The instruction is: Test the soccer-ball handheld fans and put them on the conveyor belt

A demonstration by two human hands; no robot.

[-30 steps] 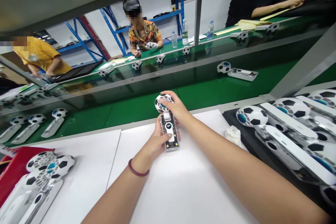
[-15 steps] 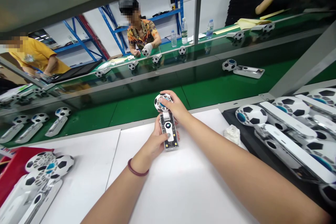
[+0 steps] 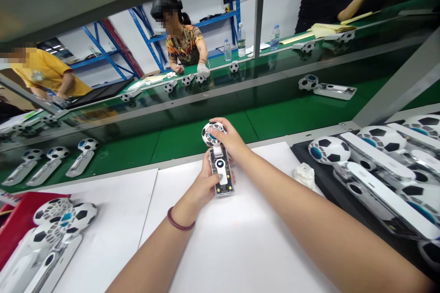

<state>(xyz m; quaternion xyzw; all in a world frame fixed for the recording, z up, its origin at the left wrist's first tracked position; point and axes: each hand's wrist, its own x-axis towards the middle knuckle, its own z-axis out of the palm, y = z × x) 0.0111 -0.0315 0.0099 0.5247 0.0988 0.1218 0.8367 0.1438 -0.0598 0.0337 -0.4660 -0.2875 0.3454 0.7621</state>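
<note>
In the head view, both my hands hold a handheld fan [image 3: 222, 181] with a round soccer-ball-patterned head and a see-through handle showing a circuit board. My left hand [image 3: 205, 183] wraps the handle from the left, its thumb on the white panel below a small round lit display. Around the ball head [image 3: 210, 135] my right hand [image 3: 229, 136] is closed, thumb across its front. The fan is held above the white work surface [image 3: 237, 247], head pointing away from me. The fingers behind the handle are mostly hidden.
Similar fans lie in a black tray [image 3: 364, 219] on the right and beside a red bin [image 3: 20, 219] on the left. A crumpled white wad [image 3: 304, 175] lies near the tray. Beyond runs a green conveyor [image 3: 192, 139] carrying several fans. Co-workers sit across it.
Fans on the near green belt have shifted right, and those on the far side left. A co-worker's gloved hand has come down to the far belt. My hands keep the same hold.
</note>
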